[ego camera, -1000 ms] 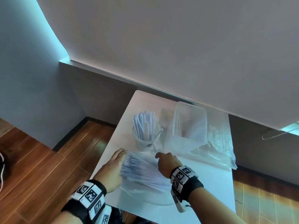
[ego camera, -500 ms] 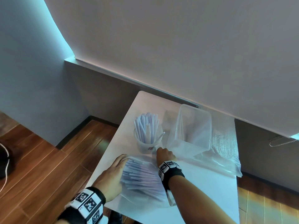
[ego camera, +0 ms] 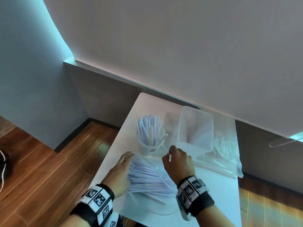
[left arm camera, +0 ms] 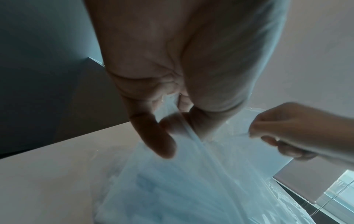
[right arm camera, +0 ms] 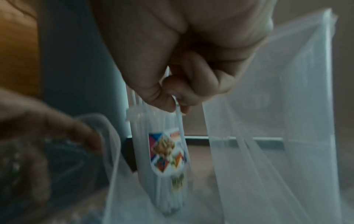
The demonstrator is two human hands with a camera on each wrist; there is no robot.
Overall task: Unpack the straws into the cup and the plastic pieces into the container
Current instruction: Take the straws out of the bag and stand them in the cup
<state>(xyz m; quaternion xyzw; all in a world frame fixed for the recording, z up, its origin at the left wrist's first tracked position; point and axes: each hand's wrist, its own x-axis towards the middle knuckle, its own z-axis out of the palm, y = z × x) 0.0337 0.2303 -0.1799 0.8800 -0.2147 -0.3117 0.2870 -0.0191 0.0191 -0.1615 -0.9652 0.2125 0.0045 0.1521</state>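
Note:
A clear bag of pale straws (ego camera: pixel 147 177) lies on the white table (ego camera: pixel 218 194) near its front edge. My left hand (ego camera: pixel 129 154) pinches the bag's left rim between thumb and fingers (left arm camera: pixel 178 125). My right hand (ego camera: pixel 169 154) pinches the opposite rim of the bag's mouth as a thin strip (right arm camera: pixel 177 106) and holds it raised. Just beyond the hands, a clear cup (ego camera: pixel 150 145) with a coloured label (right arm camera: pixel 168 151) stands full of upright straws. To its right stands the clear container (ego camera: pixel 196 128); I cannot tell what it holds.
A crumpled, empty clear plastic bag (ego camera: pixel 226 153) lies right of the container and reaches the table's right edge. A grey wall and sill run close behind the table. Wooden floor (ego camera: pixel 49 169) lies below the table's left edge.
My right hand reached toward the foot of the cup, then drew back a little, lifting the bag's rim. The left hand has stayed on the bag's left side.

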